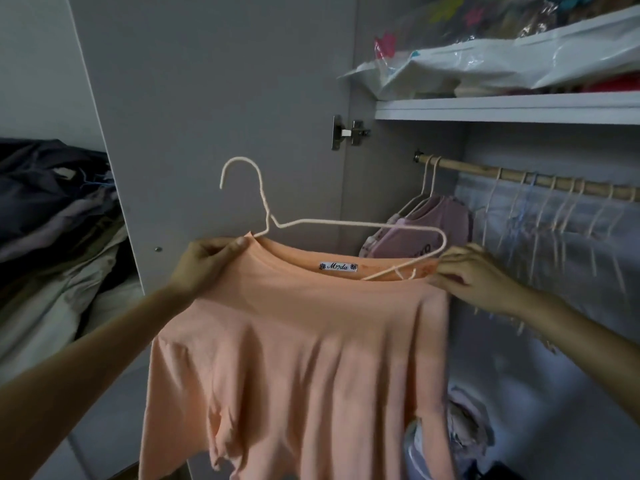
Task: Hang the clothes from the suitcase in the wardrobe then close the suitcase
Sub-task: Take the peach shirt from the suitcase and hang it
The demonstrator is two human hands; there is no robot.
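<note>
The wardrobe [221, 81] stands open, its grey door swung left and a shelf [505, 110] across the top bearing plastic-wrapped bundles [485, 64]. Under the shelf runs a wooden rail [519, 178] with a row of bare hangers and, at its left end, a mauve garment [436, 223] already hung. In front of the wardrobe a peach shirt [294, 358] is held up by its neckline, the body hanging down and a small label showing inside the collar. A pale wire hanger [346, 223] sits partly in the neck opening: its hook rises clear above the collar, its left shoulder goes into the fabric, and its right end is still outside. The left hand [204, 265] pinches the left side of the collar beside the hanger's neck. The right hand [474, 275] pinches the right side of the collar where the hanger's lower wire crosses it. Heaped dark and pale clothes [52, 237] lie at far left.
</note>
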